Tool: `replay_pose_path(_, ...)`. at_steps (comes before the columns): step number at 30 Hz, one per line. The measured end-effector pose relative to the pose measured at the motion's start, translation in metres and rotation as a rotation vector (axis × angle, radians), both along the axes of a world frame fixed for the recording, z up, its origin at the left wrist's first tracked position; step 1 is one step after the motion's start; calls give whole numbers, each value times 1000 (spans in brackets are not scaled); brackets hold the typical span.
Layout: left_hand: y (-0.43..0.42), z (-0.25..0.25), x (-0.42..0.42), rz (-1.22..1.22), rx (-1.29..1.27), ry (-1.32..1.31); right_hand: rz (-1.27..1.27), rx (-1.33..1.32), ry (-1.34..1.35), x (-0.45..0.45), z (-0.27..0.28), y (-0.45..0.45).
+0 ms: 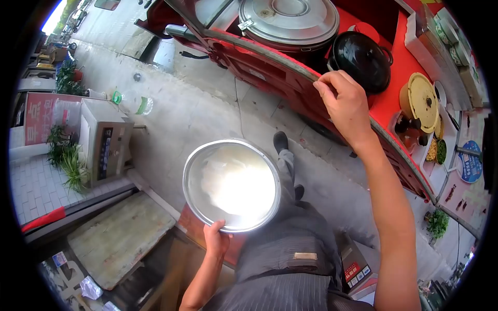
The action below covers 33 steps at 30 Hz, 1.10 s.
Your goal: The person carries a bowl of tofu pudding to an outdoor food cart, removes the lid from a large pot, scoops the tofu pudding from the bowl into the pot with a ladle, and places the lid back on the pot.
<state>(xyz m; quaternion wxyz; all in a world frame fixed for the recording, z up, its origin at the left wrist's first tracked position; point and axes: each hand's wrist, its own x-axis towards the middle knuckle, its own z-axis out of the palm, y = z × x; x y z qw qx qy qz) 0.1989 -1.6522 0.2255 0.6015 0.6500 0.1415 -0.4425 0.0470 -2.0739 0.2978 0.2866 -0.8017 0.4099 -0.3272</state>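
My left hand point(217, 239) is closed on the near rim of a round metal basin point(188, 171). The basin tilts toward me in front of my legs; strong glare inside hides whether it contains anything. At the upper right, my right hand point(345, 101) is over the side rail point(275, 58) of a red cart, its thumb and fingers curled together. Whether those fingertips grip the rail or something small cannot be made out. Just beyond that hand sits a black lidded pot point(361, 62). Left of the pot stands a large lidded metal pot point(290, 20) in the cart.
On the cart's right are a yellow-lidded pot point(419, 102), dark-topped jars point(410, 132) and trays of chopped food point(441, 150). A metal cabinet point(106, 147) and potted plants stand left. Below them lies a worn board point(122, 236). A cardboard box point(358, 267) is by my right side.
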Motion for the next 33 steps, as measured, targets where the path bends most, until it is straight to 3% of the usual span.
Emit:
replay_pose_path(2, -29, -4, 8, -25, -39, 17, 132, -258, 57, 44, -16, -52)
replay_pose_path(9, -111, 6, 58, -60, 0, -11, 294, -386, 333, 208, -68, -183)
replay_pose_path(16, -157, 38, 79, 36, 81, -50, 384, -369, 712, 283, -104, -201)
replay_pose_path(20, -167, 44, 77, 13, 97, -38, 587, -365, 1065, 286, -99, -201)
replay_pose_path(22, -171, 49, 75, 29, 85, -55, 624, -351, 921, 285, -97, -202)
replay_pose_path(25, -181, 49, 63, 74, 105, -82, 709, -309, 924, 287, -94, -205)
replay_pose_path(28, -187, 51, 55, 88, 110, -99, 740, -452, 735, 276, -81, -212)
replay_pose_path(33, -213, 67, 38, 111, 118, -137, 678, -733, 498, 221, 53, -271)
